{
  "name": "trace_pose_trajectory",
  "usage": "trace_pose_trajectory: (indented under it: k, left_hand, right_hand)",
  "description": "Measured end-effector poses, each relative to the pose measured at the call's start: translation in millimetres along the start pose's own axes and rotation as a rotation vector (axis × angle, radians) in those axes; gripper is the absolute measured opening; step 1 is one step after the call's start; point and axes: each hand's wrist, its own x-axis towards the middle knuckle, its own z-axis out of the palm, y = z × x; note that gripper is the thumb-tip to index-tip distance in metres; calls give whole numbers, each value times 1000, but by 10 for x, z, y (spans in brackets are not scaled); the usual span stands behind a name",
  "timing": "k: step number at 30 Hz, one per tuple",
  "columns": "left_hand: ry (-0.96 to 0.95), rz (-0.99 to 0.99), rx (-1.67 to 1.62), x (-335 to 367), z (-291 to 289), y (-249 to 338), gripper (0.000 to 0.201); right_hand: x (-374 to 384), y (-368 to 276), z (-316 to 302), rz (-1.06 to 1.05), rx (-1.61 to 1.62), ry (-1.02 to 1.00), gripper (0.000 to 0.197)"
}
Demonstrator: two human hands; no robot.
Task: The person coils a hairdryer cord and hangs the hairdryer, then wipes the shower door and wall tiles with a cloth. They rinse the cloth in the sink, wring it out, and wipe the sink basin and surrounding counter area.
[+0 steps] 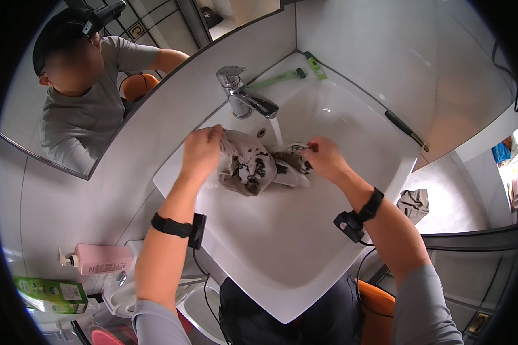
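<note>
A wet, pale cloth with a dark printed pattern (246, 167) hangs bunched between my two hands, over the white washbasin (259, 247). On its left end, my left hand (202, 150) pinches the fabric near the basin's back left rim. My right hand (326, 158) grips the other end with its fingers closed. Water runs from the chrome tap (244, 98) in a thin stream, falling at the cloth's right part. Whether the cloth is a garment or a towel cannot be made out.
On the back ledge lie a green tube (315, 66) and a green-handled toothbrush or razor (279, 78). A dark slim tool (406, 129) rests on the right rim. Left below stand a pink pump bottle (103, 259) and a green package (52, 295). A mirror (149, 80) flanks the basin.
</note>
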Motion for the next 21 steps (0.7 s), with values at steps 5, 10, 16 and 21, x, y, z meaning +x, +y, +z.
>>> trace_pose_trajectory:
  k: [5, 10, 16, 21]
  left_hand:
    - [-153, -375, -582, -60, -84, 11, 46]
    - [-337, -199, -859, -212, -77, 16, 45]
    - [-470, -138, -892, -206, 9, 77, 42]
    - [-385, -125, -772, -188, 212, 296, 36]
  right_hand:
    - [-185, -134, -326, 127, 26, 2, 26]
    - [-273, -84, -504, 84, -56, 89, 25]
    - [-221, 156, -438, 9, -106, 79, 30]
    - [-116, -95, -286, -12, -46, 18, 31]
